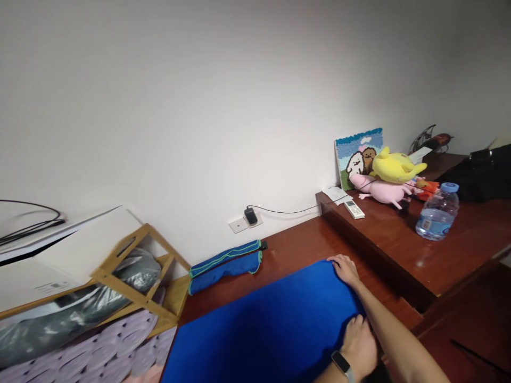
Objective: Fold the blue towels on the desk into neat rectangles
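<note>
A flat, smooth blue mat (pixel 271 319) lies on the reddish-brown wooden surface; its lower part runs out of the frame. At its far right corner is my right hand (pixel 346 268), fingers bent over the corner and closed on it. My left hand (pixel 359 343), with a grey fitness band (pixel 342 366) on the wrist, is closed at the mat's right edge, nearer to me. The fingertips of the left hand are partly hidden. Behind the mat, by the wall, rests a folded blue cloth item with green trim (pixel 225 267).
A raised brown desk (pixel 403 239) at right bears a water bottle (pixel 437 213), plush toys (pixel 383 189), a white remote control (pixel 354 209) and a picture board (pixel 359 157). A charger (pixel 250 215) trails a cable across. At left stands a wooden rack (pixel 159 314).
</note>
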Available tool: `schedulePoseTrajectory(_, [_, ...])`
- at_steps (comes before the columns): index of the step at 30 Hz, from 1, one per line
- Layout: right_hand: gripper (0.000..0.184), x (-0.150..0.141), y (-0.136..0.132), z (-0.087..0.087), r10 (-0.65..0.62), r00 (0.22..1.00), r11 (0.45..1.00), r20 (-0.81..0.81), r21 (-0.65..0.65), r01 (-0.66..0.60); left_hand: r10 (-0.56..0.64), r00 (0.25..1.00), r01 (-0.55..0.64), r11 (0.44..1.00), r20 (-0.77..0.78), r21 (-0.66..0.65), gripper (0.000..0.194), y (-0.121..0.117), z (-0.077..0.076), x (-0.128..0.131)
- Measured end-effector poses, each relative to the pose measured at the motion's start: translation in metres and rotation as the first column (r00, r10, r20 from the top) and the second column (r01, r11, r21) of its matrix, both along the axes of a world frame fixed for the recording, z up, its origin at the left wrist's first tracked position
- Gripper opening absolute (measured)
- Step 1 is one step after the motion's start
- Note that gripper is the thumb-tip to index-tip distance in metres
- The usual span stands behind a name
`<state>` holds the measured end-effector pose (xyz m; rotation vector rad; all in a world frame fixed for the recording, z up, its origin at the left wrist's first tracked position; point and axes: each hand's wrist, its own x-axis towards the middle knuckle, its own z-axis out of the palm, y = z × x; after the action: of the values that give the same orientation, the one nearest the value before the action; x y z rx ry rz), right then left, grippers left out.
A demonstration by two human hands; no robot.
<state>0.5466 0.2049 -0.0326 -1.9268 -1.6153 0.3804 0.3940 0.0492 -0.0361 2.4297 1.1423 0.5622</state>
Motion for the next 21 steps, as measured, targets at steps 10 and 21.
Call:
schedulePoseTrajectory(10, [0.040, -0.024, 0.011, 0.040, -0.060, 0.976, 0.995, -0.209, 0.071, 0.076, 0.012, 0.997, -0.001, 0.991, 0.080, -0.136, 0.024, -0.003, 0.065, -0.056])
schedulePoseTrajectory(21, [0.044, -0.231, 0.051, 0.129, 0.335, 0.919, 0.941, -0.209, 0.016, -0.339, 0.342, 0.761, -0.311, 0.938, 0.551, -0.154, 0.020, -0.057, 0.163, -0.279])
